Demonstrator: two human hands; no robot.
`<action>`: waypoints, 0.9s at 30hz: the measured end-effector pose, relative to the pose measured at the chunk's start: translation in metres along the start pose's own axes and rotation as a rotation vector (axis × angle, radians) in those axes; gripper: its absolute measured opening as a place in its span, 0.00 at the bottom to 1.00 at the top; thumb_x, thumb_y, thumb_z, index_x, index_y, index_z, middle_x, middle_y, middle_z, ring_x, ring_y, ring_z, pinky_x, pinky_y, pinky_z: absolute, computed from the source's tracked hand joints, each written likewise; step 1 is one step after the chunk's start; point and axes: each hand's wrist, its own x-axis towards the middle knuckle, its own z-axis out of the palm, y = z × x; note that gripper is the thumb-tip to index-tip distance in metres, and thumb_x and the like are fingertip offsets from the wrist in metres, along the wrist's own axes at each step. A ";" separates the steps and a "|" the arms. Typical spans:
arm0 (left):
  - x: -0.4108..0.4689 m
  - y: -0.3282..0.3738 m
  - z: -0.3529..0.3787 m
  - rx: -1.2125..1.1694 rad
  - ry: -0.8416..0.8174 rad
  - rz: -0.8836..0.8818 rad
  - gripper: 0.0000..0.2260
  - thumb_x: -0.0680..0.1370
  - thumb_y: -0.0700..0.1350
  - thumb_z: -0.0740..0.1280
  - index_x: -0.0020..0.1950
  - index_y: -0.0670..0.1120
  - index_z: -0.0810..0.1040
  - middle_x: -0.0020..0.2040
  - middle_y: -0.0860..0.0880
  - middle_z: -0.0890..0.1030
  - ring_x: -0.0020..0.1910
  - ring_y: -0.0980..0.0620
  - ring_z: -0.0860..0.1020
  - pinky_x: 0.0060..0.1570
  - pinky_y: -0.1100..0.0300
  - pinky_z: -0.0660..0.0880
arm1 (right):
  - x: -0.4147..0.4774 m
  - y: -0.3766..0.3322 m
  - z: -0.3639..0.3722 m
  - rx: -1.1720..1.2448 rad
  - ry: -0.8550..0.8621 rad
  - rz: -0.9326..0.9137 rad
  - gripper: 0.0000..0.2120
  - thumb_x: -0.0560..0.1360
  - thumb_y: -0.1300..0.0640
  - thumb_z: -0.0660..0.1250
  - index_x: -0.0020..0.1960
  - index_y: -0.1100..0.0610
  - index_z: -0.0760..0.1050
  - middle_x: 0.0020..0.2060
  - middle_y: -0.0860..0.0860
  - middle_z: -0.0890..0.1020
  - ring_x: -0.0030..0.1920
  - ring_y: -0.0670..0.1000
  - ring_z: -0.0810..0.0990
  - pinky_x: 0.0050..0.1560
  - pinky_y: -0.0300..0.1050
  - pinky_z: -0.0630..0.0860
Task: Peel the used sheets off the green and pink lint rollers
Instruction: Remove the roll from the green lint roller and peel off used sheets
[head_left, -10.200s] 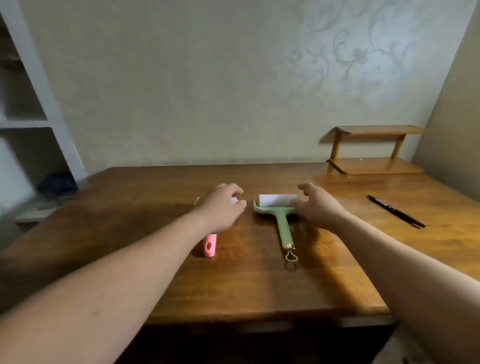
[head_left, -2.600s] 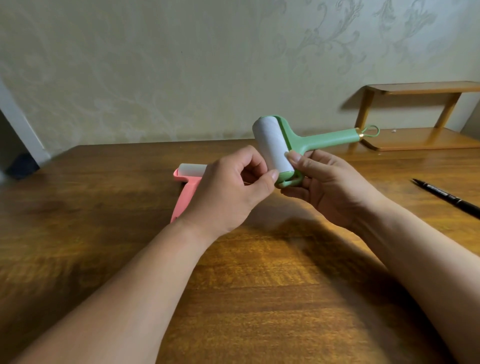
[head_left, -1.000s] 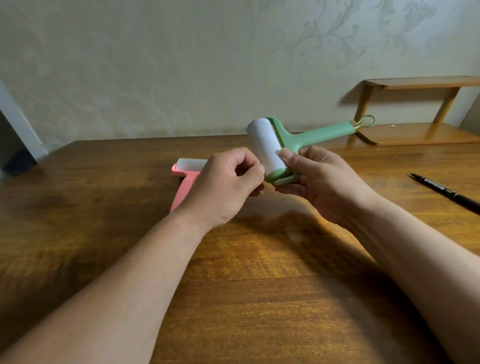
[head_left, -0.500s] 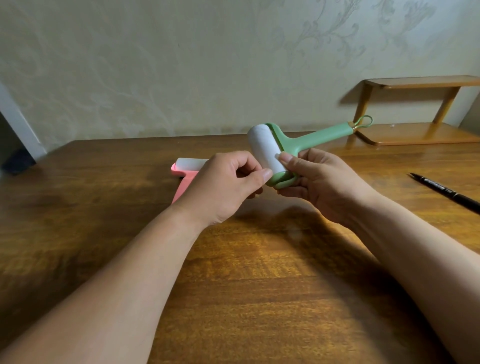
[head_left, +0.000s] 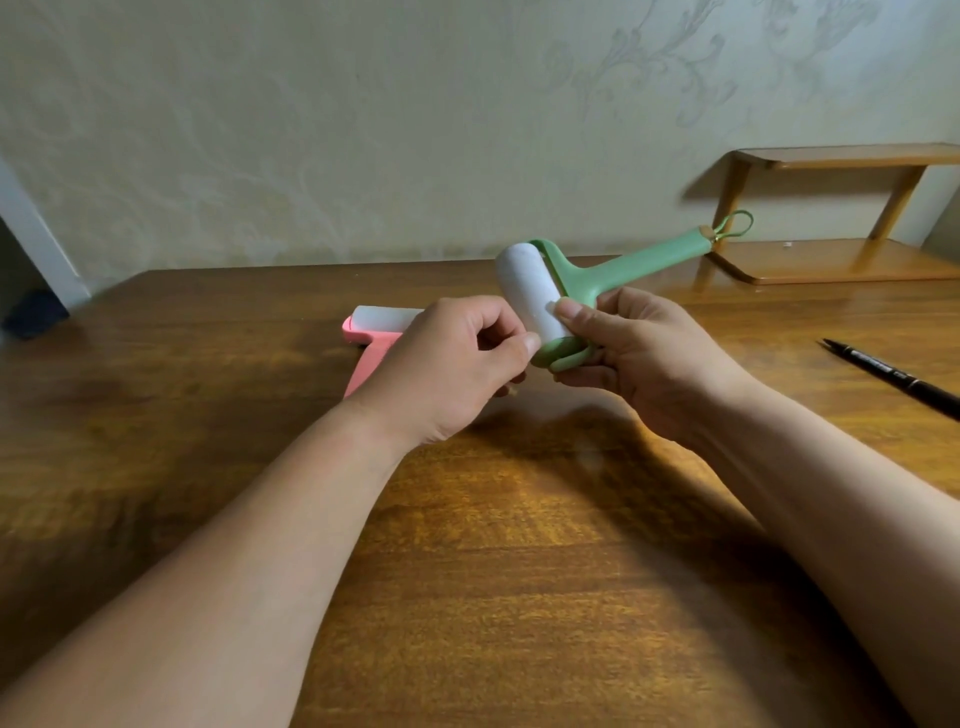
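A person holds a green roller (head_left: 613, 273) above a wooden table (head_left: 519, 571), its white roll tilted up and to the left and its handle pointing up and right toward a small wooden shelf (head_left: 831, 260) against the wall. The right hand (head_left: 639, 358) grips the roller at its frame, fingers curled beneath and the thumb pressed flat on the roll. The left hand (head_left: 447, 369) is curled tight, its thumb tip set against the near end of the roll; whether it pinches a sheet edge cannot be told. The sheet lies smooth on the roll, with no flap lifted in view. A pink roller (head_left: 374, 353) lies on the table behind the left hand, partly hidden by it. A black pen (head_left: 893, 375) lies on the table to the right, well apart from both hands.
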 end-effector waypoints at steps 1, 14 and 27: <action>0.000 0.000 0.000 0.011 0.005 0.001 0.08 0.86 0.49 0.72 0.48 0.53 0.85 0.44 0.56 0.87 0.46 0.53 0.88 0.54 0.46 0.88 | 0.000 0.001 0.001 0.001 0.008 0.001 0.13 0.80 0.54 0.77 0.56 0.61 0.78 0.37 0.54 0.89 0.41 0.54 0.91 0.40 0.44 0.86; -0.002 0.007 0.000 -0.013 -0.004 0.000 0.09 0.88 0.51 0.68 0.50 0.56 0.84 0.47 0.55 0.86 0.51 0.57 0.86 0.55 0.46 0.88 | -0.001 0.000 0.000 0.096 -0.025 0.014 0.14 0.82 0.55 0.72 0.59 0.64 0.76 0.46 0.61 0.84 0.43 0.55 0.90 0.43 0.45 0.86; -0.004 0.007 -0.003 0.181 -0.069 0.060 0.09 0.88 0.52 0.69 0.48 0.58 0.81 0.45 0.57 0.84 0.47 0.58 0.81 0.44 0.59 0.78 | -0.002 0.000 -0.001 -0.042 0.002 0.004 0.10 0.82 0.54 0.75 0.52 0.59 0.77 0.37 0.55 0.88 0.39 0.52 0.90 0.39 0.42 0.85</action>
